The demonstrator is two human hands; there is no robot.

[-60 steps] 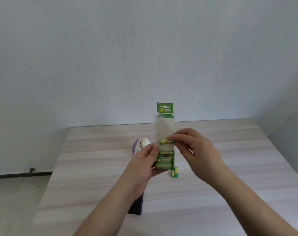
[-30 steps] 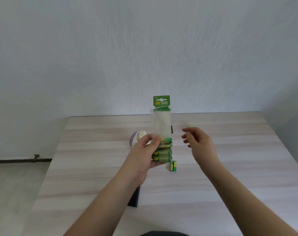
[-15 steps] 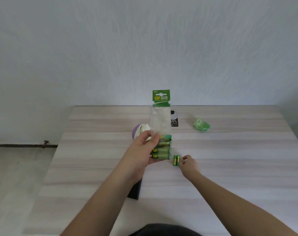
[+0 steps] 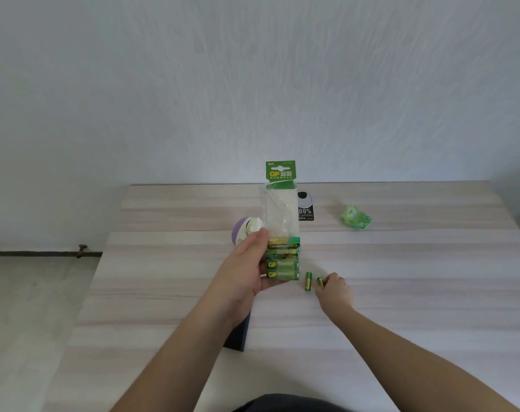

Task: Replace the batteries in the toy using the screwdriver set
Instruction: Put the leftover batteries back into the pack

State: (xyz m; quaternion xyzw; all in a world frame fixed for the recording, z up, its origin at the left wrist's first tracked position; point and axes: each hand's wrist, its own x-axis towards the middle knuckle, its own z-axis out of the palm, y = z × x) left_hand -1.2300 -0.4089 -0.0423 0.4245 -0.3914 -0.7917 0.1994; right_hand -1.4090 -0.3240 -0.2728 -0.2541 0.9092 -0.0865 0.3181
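My left hand (image 4: pixel 247 269) grips a tall green-topped battery pack (image 4: pixel 281 221) upright above the table; several green batteries fill its lower part. Behind that hand stands a purple and white toy (image 4: pixel 243 232), partly hidden. One loose green battery (image 4: pixel 308 281) lies on the wooden table (image 4: pixel 416 292) just right of the pack. My right hand (image 4: pixel 333 291) rests on the table beside it, fingers curled round a second green battery (image 4: pixel 320 281) whose tip shows at the fingertips.
A crumpled green wrapper (image 4: pixel 355 217) lies at the back right. A black and white card (image 4: pixel 305 206) sits behind the pack. A dark flat case (image 4: pixel 238 334) lies under my left forearm. The table ends at a white wall.
My right hand took a battery from the pack, dropped down to the table and now sits at the loose batteries, which lie slightly apart. The view tilted downward.
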